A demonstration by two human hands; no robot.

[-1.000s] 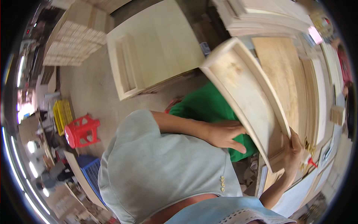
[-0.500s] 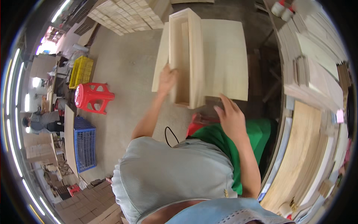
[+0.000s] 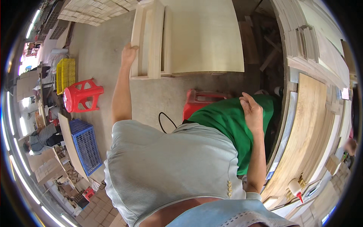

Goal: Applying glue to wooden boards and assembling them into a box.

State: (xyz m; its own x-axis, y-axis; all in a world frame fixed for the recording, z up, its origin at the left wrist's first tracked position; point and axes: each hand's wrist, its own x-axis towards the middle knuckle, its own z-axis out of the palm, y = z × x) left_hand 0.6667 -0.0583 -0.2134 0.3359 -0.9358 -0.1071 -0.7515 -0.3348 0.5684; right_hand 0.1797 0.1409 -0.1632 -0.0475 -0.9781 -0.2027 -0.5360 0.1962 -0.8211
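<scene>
A long, narrow box of pale wood (image 3: 154, 56) stands ahead of me, its hollow side turned up. My left hand (image 3: 129, 55) grips its left wall, thumb over the rim. Right beside the box, a second pale wooden edge (image 3: 166, 45) shows, partly hidden. It borders a wide, flat pale panel (image 3: 206, 38) on the right. My right hand (image 3: 252, 113) hovers above the green cloth (image 3: 227, 117) over my lap, fingers loosely bent and apart, with nothing visible in them.
A red plastic stool (image 3: 83, 95), a yellow crate (image 3: 65, 75) and a blue crate (image 3: 86, 142) stand left. Stacked wood (image 3: 98, 9) lies far left. To my right, a bench carries boards (image 3: 308, 113) and a white bottle with a red tip (image 3: 295, 187). Someone (image 3: 42, 139) is at the far left.
The box has moved left and away from me with my left hand on it, now beside the panel rather than across it. My right hand has drawn back to the right.
</scene>
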